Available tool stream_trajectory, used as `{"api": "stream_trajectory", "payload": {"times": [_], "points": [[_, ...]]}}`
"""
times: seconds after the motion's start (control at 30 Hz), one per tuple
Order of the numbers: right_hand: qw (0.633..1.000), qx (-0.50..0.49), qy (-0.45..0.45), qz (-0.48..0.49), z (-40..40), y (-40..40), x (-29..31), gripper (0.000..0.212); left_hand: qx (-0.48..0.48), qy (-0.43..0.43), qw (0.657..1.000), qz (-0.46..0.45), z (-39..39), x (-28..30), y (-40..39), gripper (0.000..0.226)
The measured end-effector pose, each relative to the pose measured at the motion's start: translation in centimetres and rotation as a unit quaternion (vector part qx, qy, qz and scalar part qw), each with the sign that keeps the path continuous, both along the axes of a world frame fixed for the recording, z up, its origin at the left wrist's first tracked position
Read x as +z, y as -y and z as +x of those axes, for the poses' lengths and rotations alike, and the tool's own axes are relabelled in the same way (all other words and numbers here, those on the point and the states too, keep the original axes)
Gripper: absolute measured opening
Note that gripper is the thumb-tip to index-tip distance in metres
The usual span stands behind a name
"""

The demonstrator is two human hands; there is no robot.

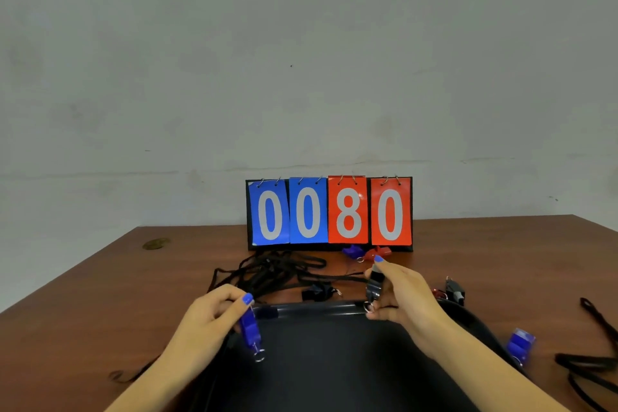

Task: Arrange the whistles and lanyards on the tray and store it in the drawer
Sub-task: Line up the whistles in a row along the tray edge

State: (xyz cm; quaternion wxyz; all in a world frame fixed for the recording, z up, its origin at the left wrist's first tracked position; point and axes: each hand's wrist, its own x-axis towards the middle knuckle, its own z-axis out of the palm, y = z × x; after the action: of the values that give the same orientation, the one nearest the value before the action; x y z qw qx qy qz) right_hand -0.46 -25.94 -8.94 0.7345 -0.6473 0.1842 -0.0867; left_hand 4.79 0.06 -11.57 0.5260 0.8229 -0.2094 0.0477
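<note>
A black tray (321, 358) lies on the brown table in front of me. My left hand (210, 318) pinches a blue whistle (250, 331) over the tray's left edge, its metal ring hanging down. Over the tray's far rim, my right hand (401, 294) holds a black whistle (374, 284). A tangle of black lanyards (274, 273) lies behind the tray. Another black whistle (314, 293) sits beside the tangle. A blue whistle (351, 251) and a red whistle (376, 252) lie by the scoreboard. One more blue whistle (519, 348) rests right of the tray.
A flip scoreboard (329, 214) reading 0080 stands at the back of the table (100, 294) against a grey wall. A black and red whistle pair (453, 291) and more black lanyards (595, 358) lie at the right. A round mark (155, 243) sits far left.
</note>
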Motion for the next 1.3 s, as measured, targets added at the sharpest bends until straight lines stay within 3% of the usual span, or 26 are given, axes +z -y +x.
{"api": "stream_trajectory", "payload": {"times": [0.27,0.47,0.6,0.73,0.8,0.87,0.93,1.0,1.07,1.17,1.23,1.3], "points": [[0.999,0.016,-0.011,0.042,-0.6,-1.2,-0.1,0.039,-0.005,0.066,0.993,0.096,0.9,-1.7,0.1,0.022],[0.999,0.007,0.009,-0.047,-0.8,-1.8,-0.2,0.029,0.0,0.072,0.993,0.09,1.2,-1.7,0.1,0.022],[0.991,0.074,-0.033,-0.109,-0.7,-2.9,-0.2,0.027,0.0,0.067,0.994,0.083,1.2,-1.7,0.2,0.027],[0.959,0.16,-0.063,-0.225,-0.2,-5.4,-0.8,0.026,0.004,0.121,0.981,0.153,1.5,-1.8,0.0,0.034],[0.928,0.155,-0.038,-0.336,0.2,-6.8,-1.5,0.027,0.024,0.23,0.94,0.251,1.5,-1.9,0.0,0.04],[0.882,0.156,-0.026,-0.445,0.7,-7.9,-1.8,0.03,0.035,0.307,0.905,0.294,1.5,-1.7,-0.1,0.041],[0.845,0.154,-0.037,-0.511,1.1,-8.6,-2.0,0.03,0.04,0.315,0.896,0.31,1.3,-1.5,0.1,0.042],[0.831,0.135,-0.042,-0.538,1.4,-8.8,-2.1,0.03,0.027,0.293,0.909,0.294,1.0,-1.6,-0.1,0.036],[0.834,0.121,-0.035,-0.537,1.3,-8.7,-2.3,0.033,0.028,0.293,0.912,0.285,1.2,-1.4,-0.5,0.034],[0.884,0.142,-0.024,-0.445,0.9,-8.2,-2.0,0.038,-0.016,0.273,0.917,0.29,1.1,-0.5,-1.4,0.049],[0.917,0.165,-0.015,-0.362,0.7,-7.4,-1.9,0.031,-0.051,0.228,0.924,0.301,1.3,0.1,-2.1,0.023],[0.923,0.182,0.001,-0.338,0.5,-6.7,-1.9,0.021,-0.07,0.224,0.923,0.305,1.0,0.7,-2.6,0.014]]}}
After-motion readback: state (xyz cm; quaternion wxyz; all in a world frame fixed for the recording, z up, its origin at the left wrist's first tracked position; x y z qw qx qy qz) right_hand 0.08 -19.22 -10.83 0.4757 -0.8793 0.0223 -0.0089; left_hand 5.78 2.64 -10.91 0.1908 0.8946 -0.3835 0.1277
